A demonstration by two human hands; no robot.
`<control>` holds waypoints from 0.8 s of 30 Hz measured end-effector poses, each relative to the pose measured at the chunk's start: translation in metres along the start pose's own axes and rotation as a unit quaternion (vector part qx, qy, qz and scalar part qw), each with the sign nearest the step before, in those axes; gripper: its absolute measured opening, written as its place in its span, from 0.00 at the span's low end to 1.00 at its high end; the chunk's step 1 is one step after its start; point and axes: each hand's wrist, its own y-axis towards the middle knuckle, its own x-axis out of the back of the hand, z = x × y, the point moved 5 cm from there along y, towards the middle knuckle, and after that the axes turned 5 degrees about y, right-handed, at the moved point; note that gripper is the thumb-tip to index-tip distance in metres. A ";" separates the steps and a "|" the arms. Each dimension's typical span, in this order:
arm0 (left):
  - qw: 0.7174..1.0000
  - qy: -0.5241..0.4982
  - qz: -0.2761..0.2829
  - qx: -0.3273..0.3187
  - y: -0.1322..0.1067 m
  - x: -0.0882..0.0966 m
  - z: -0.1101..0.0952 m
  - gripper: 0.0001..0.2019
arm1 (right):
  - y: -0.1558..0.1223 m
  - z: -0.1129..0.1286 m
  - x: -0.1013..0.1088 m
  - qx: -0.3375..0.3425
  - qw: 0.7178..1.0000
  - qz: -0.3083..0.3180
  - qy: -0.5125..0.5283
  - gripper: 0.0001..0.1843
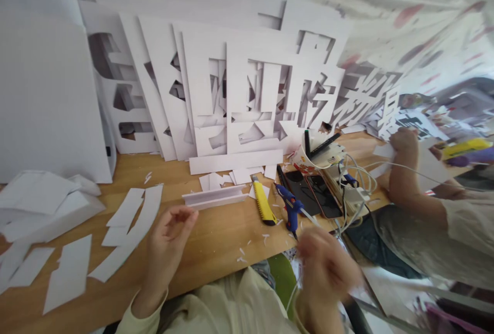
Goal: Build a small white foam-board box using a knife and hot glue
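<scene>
My left hand [172, 231] is closed in a pinch, with thumb and fingertips at the near left end of a white foam-board strip [216, 198]. This strip has an angled, L-shaped profile and rests on the wooden table. My right hand [326, 262] is smeared by motion at the table's front edge, below the blue glue gun [291, 205]; what its fingers do cannot be made out. A yellow utility knife [263, 203] lies between the strip and the glue gun.
White cut-out panels [247, 92] lean along the back. White offcuts [69, 272] cover the left side. Two phones [324, 195], a paper tub [301, 159] with markers and tangled white cables [357, 185] lie right of the glue gun. Another person's arm [403, 169] works farther right.
</scene>
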 end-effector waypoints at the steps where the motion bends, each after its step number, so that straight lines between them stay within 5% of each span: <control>1: 0.999 0.031 -0.032 -0.029 0.002 0.007 0.001 0.19 | 0.012 -0.014 -0.026 0.003 1.000 0.010 -0.005 0.17; 4: 0.988 0.104 -0.078 -0.087 0.006 0.016 0.007 0.16 | 0.036 -0.055 -0.094 -0.028 0.998 0.049 -0.020 0.23; 7: 0.988 0.116 -0.076 -0.068 0.009 0.013 0.023 0.16 | 0.037 -0.079 -0.127 -0.063 0.994 0.084 -0.022 0.26; 14: 0.990 0.120 -0.071 0.014 0.011 0.006 0.045 0.20 | 0.024 -0.089 -0.133 -0.124 0.989 0.084 0.004 0.24; 24: 0.991 0.117 -0.063 0.029 0.017 0.009 0.028 0.18 | 0.021 -0.093 -0.137 -0.213 0.969 0.106 0.064 0.21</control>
